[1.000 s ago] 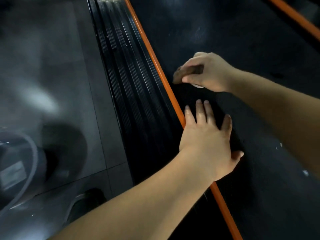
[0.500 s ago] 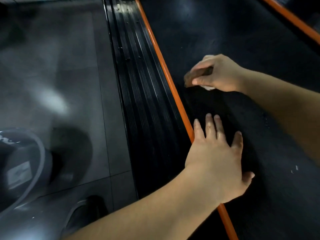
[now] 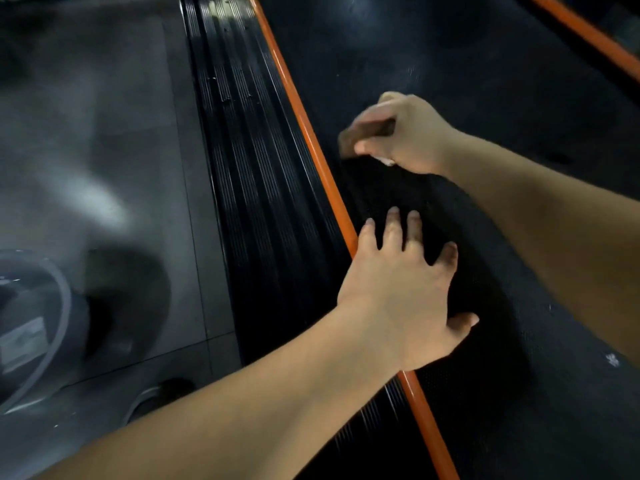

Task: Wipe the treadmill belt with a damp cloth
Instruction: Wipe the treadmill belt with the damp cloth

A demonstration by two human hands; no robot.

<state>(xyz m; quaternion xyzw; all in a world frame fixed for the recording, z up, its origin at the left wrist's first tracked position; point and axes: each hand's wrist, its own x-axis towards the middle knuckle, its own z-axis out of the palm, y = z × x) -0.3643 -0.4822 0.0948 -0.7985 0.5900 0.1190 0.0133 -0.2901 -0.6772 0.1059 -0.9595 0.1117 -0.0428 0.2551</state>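
The right hand is closed around the mostly hidden cloth on the belt near the orange strip, while the left hand, spread flat and empty, could slip if the belt turns.

The left hand lies flat on the belt at its left edge, across the edge strip. The right hand is farther along the belt, near that edge. The ribbed side rail runs left of the strip, with the floor beyond.
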